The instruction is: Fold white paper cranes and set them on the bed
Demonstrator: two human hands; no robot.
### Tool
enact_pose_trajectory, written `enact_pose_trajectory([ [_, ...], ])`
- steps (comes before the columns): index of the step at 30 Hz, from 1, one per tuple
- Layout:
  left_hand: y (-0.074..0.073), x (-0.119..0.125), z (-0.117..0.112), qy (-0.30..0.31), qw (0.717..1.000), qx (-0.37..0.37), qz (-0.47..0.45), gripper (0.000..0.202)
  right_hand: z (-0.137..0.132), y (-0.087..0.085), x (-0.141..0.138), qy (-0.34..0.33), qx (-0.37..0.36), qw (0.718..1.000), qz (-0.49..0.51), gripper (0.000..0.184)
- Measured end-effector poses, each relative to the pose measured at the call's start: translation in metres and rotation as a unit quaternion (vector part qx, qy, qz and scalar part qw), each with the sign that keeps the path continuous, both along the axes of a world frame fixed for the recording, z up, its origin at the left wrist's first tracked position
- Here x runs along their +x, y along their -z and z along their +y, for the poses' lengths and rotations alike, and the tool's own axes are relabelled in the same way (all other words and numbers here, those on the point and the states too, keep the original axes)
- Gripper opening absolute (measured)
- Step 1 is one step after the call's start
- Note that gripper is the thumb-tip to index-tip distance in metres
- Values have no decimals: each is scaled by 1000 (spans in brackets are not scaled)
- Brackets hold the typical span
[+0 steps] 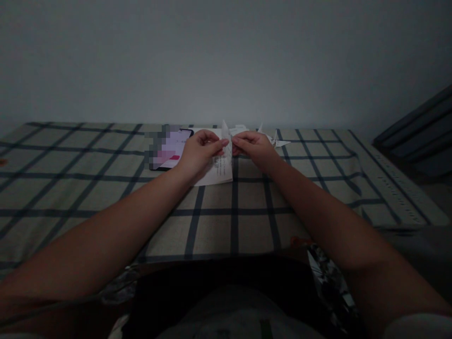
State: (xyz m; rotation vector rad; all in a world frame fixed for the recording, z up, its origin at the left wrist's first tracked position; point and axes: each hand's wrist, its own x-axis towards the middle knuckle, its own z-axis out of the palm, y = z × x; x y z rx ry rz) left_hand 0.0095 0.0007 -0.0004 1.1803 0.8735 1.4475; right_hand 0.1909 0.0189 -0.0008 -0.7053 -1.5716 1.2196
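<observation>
Between my two hands a piece of folded white paper (pixel 226 132) stands up to a pointed tip. My left hand (pixel 205 145) is closed, its thumb and fingers pinching the paper's left side. On the other side my right hand (pixel 251 142) is closed too, with its fingertips pinched at the paper's right edge. Below the left hand lies a white sheet with printed text (pixel 222 174); whether it is joined to the folded piece I cannot tell. Behind the right hand sits a folded paper crane (pixel 278 142), partly hidden by that hand.
A phone (pixel 178 148) with a lit, partly blurred screen lies left of my left hand. The checked cloth (pixel 215 230) covers the table, which meets a plain wall (pixel 226 61) at the back. Dark striped fabric (pixel 420 132) hangs at the right.
</observation>
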Motion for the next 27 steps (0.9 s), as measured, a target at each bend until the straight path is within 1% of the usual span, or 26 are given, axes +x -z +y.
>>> enact_pose_trajectory([
  [3,-3,1,-4,-15,999,1,41,35,-2,-2,0,18,2,1000,-11,34],
  [6,-7,1,-9,-33,997,1,74,37,-4,-4,0,42,16,998,-36,33],
  [9,-9,1,-14,-41,992,19,121,37,-5,-5,0,65,40,995,-64,32],
  [11,-9,0,-16,-46,985,44,157,37,-5,-5,0,75,66,992,-80,30],
  [13,-9,-1,-17,-52,980,59,184,37,-6,-6,0,84,107,985,-106,27],
  [15,-8,-1,-16,-50,980,56,185,38,-6,-6,1,94,149,975,-134,23],
  [17,-7,-1,-14,-37,984,43,166,40,-6,-6,1,103,169,969,-148,21],
  [19,-6,-1,-11,-27,988,36,146,39,-5,-5,0,107,161,971,-139,21],
  [21,-5,-1,-10,-30,989,35,142,36,-3,-3,-1,101,134,980,-111,22],
  [24,-6,-1,-9,-34,991,22,127,32,0,-1,-2,82,91,990,-69,29],
  [27,-7,-1,-8,-15,996,5,93,46,2,-1,0,50,82,993,-63,26],
])
